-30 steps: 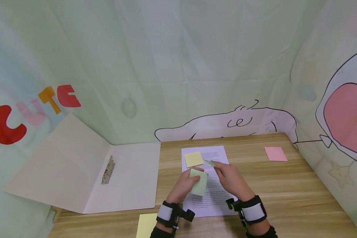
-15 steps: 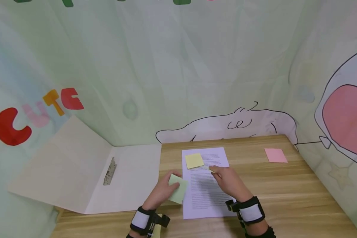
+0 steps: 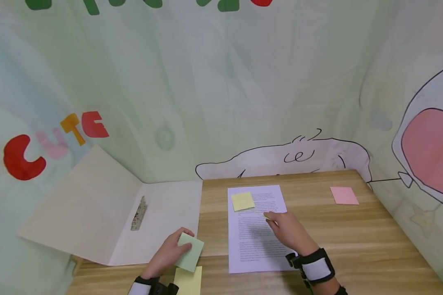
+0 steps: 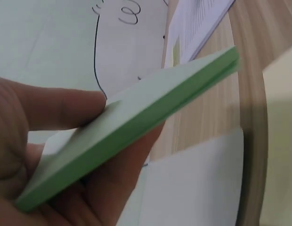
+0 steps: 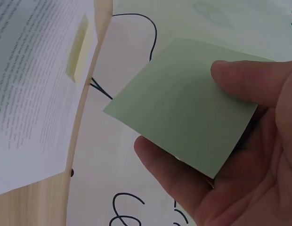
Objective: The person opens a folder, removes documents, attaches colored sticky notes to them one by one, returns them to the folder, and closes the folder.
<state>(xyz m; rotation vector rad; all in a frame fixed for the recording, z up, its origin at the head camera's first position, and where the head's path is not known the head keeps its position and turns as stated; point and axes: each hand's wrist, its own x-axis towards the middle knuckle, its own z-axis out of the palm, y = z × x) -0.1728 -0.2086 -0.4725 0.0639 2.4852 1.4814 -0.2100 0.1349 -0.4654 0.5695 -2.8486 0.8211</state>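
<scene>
My left hand (image 3: 168,252) grips a thick green sticky note pad (image 4: 132,115), thumb on top and fingers beneath, above the yellow pad at the table's front. Between thumb and fingers, my right hand (image 3: 289,231) pinches a single green sticky note (image 5: 183,103) over the printed sheet (image 3: 256,246). The note appears nearly edge-on in the head view; the right wrist view shows its flat face. A yellow sticky note (image 3: 243,201) lies on the upper left part of that sheet.
An open white folder (image 3: 170,213) with a metal clip (image 3: 138,214) stands at the left, its cover raised against the wall cloth. A yellow pad (image 3: 190,282) lies at the front edge. A pink sticky note pad (image 3: 344,196) sits at the back right.
My left hand has carried the green pad left and toward the front, away from the sheet. The right hand stays over the sheet with its green note, slightly lower.
</scene>
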